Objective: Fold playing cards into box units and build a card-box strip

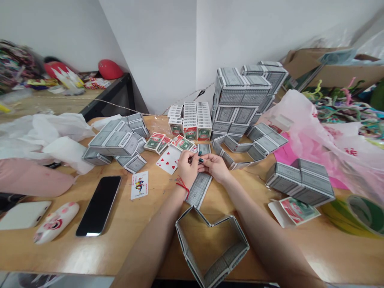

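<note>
My left hand (188, 167), with a red string on the wrist, meets my right hand (213, 165) above the middle of the table. The fingers of both are pinched together; whatever lies between them is too small to make out. Beneath them are grey-backed cards (198, 189) on the wood. Face-up heart cards (168, 161) lie beside my left hand. Between my forearms stands an open heart-shaped frame (183, 244) of folded grey cards. A second open card frame (223, 157) is just beyond my right hand.
Card boxes (190, 120) and a tall card-block stack (234, 94) stand at the back. Folded card blocks (115, 138) sit left, others (303, 180) right. A phone (99, 206), joker card (139, 185), mouse (56, 222), green tape roll (355, 214) and pink plastic bag (312, 120) surround them.
</note>
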Tool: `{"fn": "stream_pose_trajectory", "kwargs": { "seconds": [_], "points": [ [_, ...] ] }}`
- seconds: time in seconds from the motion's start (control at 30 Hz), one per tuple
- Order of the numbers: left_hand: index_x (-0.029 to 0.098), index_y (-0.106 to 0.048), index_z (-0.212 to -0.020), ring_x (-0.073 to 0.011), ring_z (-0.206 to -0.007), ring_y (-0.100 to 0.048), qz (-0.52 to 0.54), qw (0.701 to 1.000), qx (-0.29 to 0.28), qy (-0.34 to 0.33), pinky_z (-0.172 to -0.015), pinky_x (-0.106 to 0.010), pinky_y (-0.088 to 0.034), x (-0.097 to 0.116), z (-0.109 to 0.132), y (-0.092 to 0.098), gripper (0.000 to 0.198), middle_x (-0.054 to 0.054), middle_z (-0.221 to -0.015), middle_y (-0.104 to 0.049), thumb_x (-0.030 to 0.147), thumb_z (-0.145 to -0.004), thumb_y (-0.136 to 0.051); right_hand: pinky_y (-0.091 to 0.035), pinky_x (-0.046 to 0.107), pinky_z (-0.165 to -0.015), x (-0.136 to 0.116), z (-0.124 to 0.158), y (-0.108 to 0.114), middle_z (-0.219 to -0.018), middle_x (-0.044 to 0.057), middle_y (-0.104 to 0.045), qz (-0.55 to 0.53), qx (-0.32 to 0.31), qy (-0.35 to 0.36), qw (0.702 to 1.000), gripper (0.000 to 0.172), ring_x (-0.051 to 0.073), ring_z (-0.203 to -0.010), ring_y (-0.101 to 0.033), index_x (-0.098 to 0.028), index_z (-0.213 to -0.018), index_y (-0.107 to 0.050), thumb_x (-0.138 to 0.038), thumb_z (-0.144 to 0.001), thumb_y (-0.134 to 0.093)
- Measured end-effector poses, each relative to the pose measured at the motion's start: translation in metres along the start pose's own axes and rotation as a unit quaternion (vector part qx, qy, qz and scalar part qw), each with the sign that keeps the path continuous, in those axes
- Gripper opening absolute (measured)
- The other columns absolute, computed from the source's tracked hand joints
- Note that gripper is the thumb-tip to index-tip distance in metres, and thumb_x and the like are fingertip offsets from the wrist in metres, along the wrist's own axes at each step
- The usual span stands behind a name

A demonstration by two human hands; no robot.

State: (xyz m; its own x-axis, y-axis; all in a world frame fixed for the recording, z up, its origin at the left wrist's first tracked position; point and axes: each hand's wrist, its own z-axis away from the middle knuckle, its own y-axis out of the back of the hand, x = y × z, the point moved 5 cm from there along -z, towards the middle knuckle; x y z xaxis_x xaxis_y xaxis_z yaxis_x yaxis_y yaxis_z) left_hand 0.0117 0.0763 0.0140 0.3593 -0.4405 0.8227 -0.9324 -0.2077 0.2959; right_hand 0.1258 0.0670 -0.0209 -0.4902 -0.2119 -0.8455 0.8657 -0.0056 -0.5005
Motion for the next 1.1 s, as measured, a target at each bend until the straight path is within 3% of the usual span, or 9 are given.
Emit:
{"fn": "stream_pose_trajectory", "kwargs": {
  "seconds": [0.23,0.57,1.1],
  "points": [
    [0.018,-0.047,-0.063,-0.0117,-0.067,-0.048,-0.017,1.0,0.003,-0.015,-0.064,-0.024,-0.038,0.005,-0.001,0.002,0.019,0.001,-0.066,-0.05,0.025,-0.08,-0.052,-0.056,0.025,-0.048,-0.002,0.002,-0.004,-0.053,0.001,-0.064,0.02,0.003,0.009,1.0,0.03,0.015,-0.048,-0.064,-0.015,-0.07,-0.057,-0.035,-0.058,-0.076],
    [0.018,-0.046,-0.062,-0.0119,-0.07,-0.05,-0.05,0.996,0.007,-0.072,-0.067,-0.025,-0.039,0.012,0.0,0.006,0.019,0.0,-0.067,-0.051,0.021,-0.081,-0.051,-0.053,0.021,-0.043,-0.005,0.006,-0.009,-0.054,-0.002,-0.064,0.08,-0.038,0.034,0.995,0.03,0.013,-0.045,-0.063,-0.016,-0.075,-0.054,-0.04,-0.066,-0.07],
    [0.019,-0.039,-0.062,-0.0124,-0.062,-0.045,-0.103,0.992,0.007,-0.079,-0.06,-0.025,-0.035,0.006,0.0,0.002,0.023,0.001,-0.06,-0.045,0.026,-0.081,-0.049,-0.05,0.019,-0.039,-0.006,0.008,-0.01,-0.051,-0.004,-0.06,0.155,-0.008,0.05,0.987,0.032,0.011,-0.041,-0.06,-0.017,-0.075,-0.051,-0.046,-0.068,-0.063]
  ]
}}
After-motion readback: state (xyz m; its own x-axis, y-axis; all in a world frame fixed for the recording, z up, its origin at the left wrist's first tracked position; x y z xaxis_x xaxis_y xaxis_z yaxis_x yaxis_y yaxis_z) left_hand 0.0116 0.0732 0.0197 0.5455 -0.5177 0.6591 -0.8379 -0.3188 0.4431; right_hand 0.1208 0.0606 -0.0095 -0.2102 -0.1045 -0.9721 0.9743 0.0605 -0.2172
